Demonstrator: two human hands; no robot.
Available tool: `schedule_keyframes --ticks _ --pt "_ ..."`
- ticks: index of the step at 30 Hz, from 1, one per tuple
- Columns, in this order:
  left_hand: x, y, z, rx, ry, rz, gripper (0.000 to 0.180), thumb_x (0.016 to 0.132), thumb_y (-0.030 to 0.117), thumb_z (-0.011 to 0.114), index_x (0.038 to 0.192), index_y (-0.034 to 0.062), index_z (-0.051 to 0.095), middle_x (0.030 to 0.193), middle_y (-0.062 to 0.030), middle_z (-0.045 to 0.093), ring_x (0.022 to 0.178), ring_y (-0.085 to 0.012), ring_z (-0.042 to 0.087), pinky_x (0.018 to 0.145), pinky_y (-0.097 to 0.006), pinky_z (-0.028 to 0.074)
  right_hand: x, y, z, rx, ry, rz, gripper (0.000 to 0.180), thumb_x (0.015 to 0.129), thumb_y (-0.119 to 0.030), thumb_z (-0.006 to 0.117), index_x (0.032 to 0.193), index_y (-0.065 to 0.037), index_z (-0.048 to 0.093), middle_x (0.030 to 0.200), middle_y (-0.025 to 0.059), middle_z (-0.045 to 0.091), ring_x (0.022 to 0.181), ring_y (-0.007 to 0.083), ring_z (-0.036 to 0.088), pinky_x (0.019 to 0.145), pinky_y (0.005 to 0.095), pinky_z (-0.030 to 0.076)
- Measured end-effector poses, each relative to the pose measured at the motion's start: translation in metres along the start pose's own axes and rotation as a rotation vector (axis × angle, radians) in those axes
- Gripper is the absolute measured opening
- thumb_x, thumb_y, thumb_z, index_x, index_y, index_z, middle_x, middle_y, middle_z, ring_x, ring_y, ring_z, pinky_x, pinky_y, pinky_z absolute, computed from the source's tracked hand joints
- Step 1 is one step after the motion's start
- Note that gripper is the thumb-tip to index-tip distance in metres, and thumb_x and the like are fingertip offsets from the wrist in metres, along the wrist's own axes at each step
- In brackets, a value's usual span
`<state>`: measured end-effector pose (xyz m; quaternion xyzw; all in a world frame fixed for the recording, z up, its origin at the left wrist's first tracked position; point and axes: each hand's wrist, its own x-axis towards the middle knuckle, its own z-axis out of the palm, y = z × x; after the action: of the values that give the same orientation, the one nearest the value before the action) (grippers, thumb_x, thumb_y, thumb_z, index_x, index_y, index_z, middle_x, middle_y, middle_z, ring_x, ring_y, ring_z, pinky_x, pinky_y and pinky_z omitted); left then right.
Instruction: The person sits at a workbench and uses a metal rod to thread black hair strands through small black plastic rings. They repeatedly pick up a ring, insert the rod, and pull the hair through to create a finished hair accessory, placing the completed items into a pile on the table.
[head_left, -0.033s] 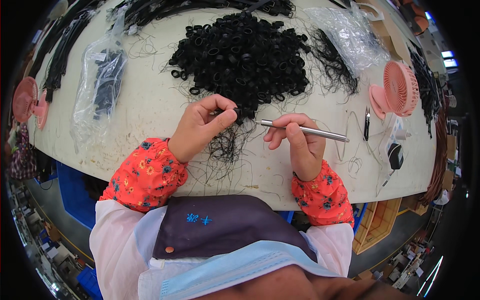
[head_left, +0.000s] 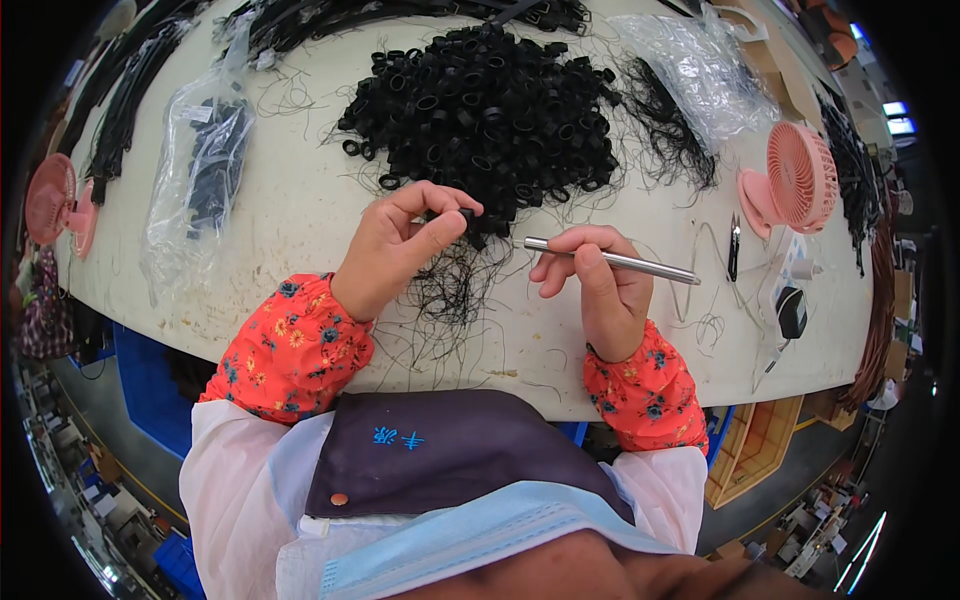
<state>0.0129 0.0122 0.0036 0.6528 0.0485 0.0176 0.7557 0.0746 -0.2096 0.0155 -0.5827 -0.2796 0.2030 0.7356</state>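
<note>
Between the thumb and fingers of my left hand [head_left: 400, 240] is a small black loop [head_left: 467, 214], mostly hidden by the fingertips. My right hand [head_left: 606, 285] grips a slim silver metal pen-shaped tool [head_left: 645, 266] whose tip points left, a short way from the loop and apart from it. Just beyond both hands rises a large heap of black loops [head_left: 480, 115]. Loose black threads [head_left: 450, 285] lie on the table under and between the hands.
On the worktable [head_left: 290, 200] a clear plastic bag with black pieces [head_left: 205, 170] lies left. Pink fans [head_left: 800, 178] [head_left: 52, 200] stand at either side. A black-handled tool [head_left: 735, 250] and a thread clump [head_left: 670, 125] lie right. Black straps [head_left: 400, 25] line the back.
My left hand has shifted slightly up, and its fingers have closed further over the black loop. The metal tool in my right hand has hardly moved.
</note>
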Motion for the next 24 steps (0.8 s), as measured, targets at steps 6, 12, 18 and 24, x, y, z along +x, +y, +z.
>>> schedule_keyframes --ticks 6,12,18,24 --pt "0.004 0.003 -0.024 -0.478 0.022 -0.097 0.008 0.092 0.011 0.055 0.097 0.005 0.055 0.09 -0.0092 0.064 0.044 -0.003 0.039 0.041 -0.02 0.032 0.001 0.003 -0.002 -0.002 0.005 -0.045 0.024 0.1 -0.017 0.045 0.106 0.003 0.056 0.075 0.0084 0.061 0.076 0.0159 0.061 0.075 0.0311 0.05" --pt "0.004 -0.003 -0.01 0.584 -0.075 0.061 0.011 0.087 0.013 0.063 0.096 0.0073 0.065 0.066 -0.0029 0.057 0.045 -0.0075 0.042 0.044 -0.023 0.035 0.004 0.003 0.002 0.012 0.01 -0.028 0.024 0.1 -0.017 0.045 0.106 0.004 0.056 0.075 0.0082 0.061 0.076 0.0157 0.061 0.075 0.031 0.05" --pt "0.011 -0.021 0.003 0.982 -0.048 0.464 0.02 0.081 0.009 0.07 0.101 0.0109 0.066 0.06 -0.0063 0.057 0.048 -0.0191 0.051 0.047 -0.029 0.04 -0.001 0.0 -0.004 0.028 0.016 -0.03 0.023 0.1 -0.015 0.045 0.107 0.004 0.056 0.076 0.0077 0.061 0.075 0.0143 0.061 0.074 0.0295 0.05" --pt "-0.001 -0.015 0.014 1.002 -0.141 0.33 0.017 0.083 0.007 0.067 0.1 0.0102 0.064 0.062 -0.0109 0.057 0.051 -0.0238 0.056 0.049 -0.033 0.042 0.001 0.006 -0.003 0.11 0.025 0.004 0.021 0.099 -0.016 0.048 0.102 0.003 0.057 0.076 0.006 0.06 0.068 0.0112 0.061 0.064 0.0252 0.049"
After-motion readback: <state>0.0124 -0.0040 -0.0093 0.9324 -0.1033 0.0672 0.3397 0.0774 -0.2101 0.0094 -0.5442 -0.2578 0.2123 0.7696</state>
